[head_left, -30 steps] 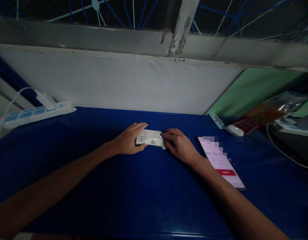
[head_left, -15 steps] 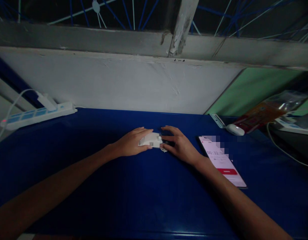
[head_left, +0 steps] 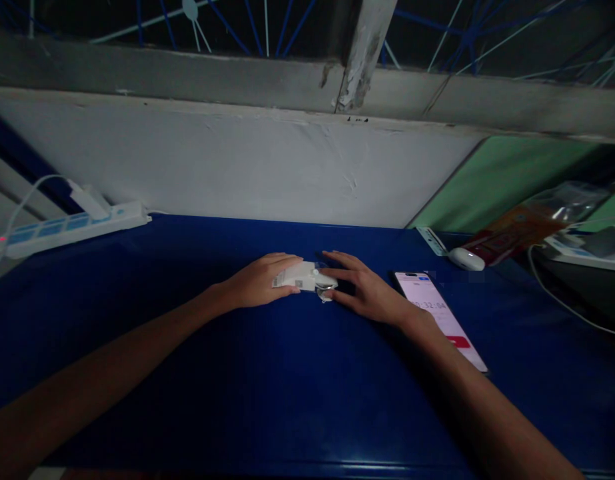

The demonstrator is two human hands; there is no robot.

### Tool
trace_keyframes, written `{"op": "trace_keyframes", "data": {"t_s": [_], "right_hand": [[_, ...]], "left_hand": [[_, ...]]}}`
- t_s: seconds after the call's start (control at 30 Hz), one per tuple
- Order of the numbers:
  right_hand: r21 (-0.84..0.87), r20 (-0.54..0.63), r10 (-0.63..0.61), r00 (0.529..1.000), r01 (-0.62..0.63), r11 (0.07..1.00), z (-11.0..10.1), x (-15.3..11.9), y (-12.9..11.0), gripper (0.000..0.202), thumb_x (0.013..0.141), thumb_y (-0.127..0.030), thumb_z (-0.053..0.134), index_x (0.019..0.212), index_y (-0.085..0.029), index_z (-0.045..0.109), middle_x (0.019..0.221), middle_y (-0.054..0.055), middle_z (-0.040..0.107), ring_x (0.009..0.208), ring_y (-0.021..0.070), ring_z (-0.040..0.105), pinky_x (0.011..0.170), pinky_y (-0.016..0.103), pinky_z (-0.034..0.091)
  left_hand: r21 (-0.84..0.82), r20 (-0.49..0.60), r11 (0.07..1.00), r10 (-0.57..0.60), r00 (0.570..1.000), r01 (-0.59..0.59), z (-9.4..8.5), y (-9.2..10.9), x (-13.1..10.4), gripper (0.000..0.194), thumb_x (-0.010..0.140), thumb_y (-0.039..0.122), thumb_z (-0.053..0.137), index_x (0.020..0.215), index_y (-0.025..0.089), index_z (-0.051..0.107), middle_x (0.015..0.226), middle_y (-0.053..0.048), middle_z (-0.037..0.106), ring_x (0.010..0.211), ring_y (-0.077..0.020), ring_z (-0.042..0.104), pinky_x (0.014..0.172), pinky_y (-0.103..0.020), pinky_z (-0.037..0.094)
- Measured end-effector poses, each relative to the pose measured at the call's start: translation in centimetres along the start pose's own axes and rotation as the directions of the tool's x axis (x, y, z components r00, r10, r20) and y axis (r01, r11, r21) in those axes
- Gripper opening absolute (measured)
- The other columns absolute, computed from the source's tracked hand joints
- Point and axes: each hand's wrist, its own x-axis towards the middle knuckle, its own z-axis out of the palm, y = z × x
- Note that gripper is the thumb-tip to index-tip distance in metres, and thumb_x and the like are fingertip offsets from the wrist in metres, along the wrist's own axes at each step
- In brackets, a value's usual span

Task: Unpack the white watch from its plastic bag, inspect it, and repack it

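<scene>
On the blue tabletop, my left hand [head_left: 260,281] is closed around a flat white packet [head_left: 306,277] with a small printed square code, thumb along the near edge and fingers over the far edge. At the packet's right end sits a small white-and-silver item [head_left: 326,287], its kind too small to make out. My right hand [head_left: 364,287] has its thumb and index finger on either side of that item, touching it. Its other fingers stretch out above.
A lit phone [head_left: 427,303] showing a timer lies beside my right forearm. Farther right are a white rounded case [head_left: 466,259], a small card [head_left: 431,241] and a red-brown plastic bag [head_left: 517,223]. A power strip [head_left: 77,228] with a plug stands back left, against a white wall [head_left: 267,160].
The white-and-silver item now shows between my right thumb and index finger, where a dark part showed before. Both hands stay almost in place; the view has shifted slightly.
</scene>
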Motion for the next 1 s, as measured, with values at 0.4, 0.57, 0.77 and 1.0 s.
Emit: {"op": "trace_keyframes", "data": {"t_s": [0.4,0.57,0.77,1.0], "right_hand": [[0.13,-0.28,0.159,0.947,-0.126,0.983,-0.5,0.4,-0.1,0.029,0.098,-0.037,0.048,0.1,-0.02,0.072,0.106,0.012,0.072,0.102,0.0278,0.066,0.095,0.049,0.049],[0.59,-0.446,0.509,0.736,-0.185,0.786,-0.1,1.0,-0.9,0.032,0.086,-0.052,0.065,0.077,-0.021,0.068,0.081,0.005,0.071,0.077,0.0219,0.065,0.078,0.039,0.052],[0.985,-0.119,0.846,0.519,0.166,0.037,1.3,3.0,-2.5,0.045,0.08,-0.066,0.065,0.067,-0.024,0.058,0.08,0.004,0.072,0.086,0.0188,0.07,0.083,0.033,0.058],[0.945,0.115,0.62,0.776,0.106,-0.308,-1.8,6.5,-4.8,0.017,0.095,-0.022,0.053,0.088,-0.019,0.068,0.085,0.001,0.076,0.084,0.0094,0.072,0.083,0.019,0.057]], "left_hand": [[0.037,-0.023,0.999,-0.01,1.0,0.011,0.2,0.3,0.2,0.053,0.085,0.035,0.069,0.132,0.015,0.057,0.131,-0.017,0.062,0.121,-0.029,0.059,0.104,-0.047,0.047],[0.079,-0.052,0.997,-0.012,0.999,0.016,0.4,0.1,0.1,0.051,0.085,0.036,0.067,0.13,0.015,0.057,0.13,-0.017,0.062,0.122,-0.0287,0.059,0.105,-0.047,0.047],[0.185,0.003,0.982,0.041,0.999,-0.04,0.6,0.0,0.1,0.053,0.086,0.037,0.064,0.132,0.014,0.054,0.135,-0.018,0.058,0.132,-0.0312,0.051,0.11,-0.05,0.041],[0.111,-0.05,0.993,0.03,0.998,-0.024,-0.6,2.0,0.6,0.06,0.087,0.044,0.063,0.135,0.01,0.052,0.14,-0.021,0.053,0.137,-0.0353,0.043,0.117,-0.056,0.027]]}}
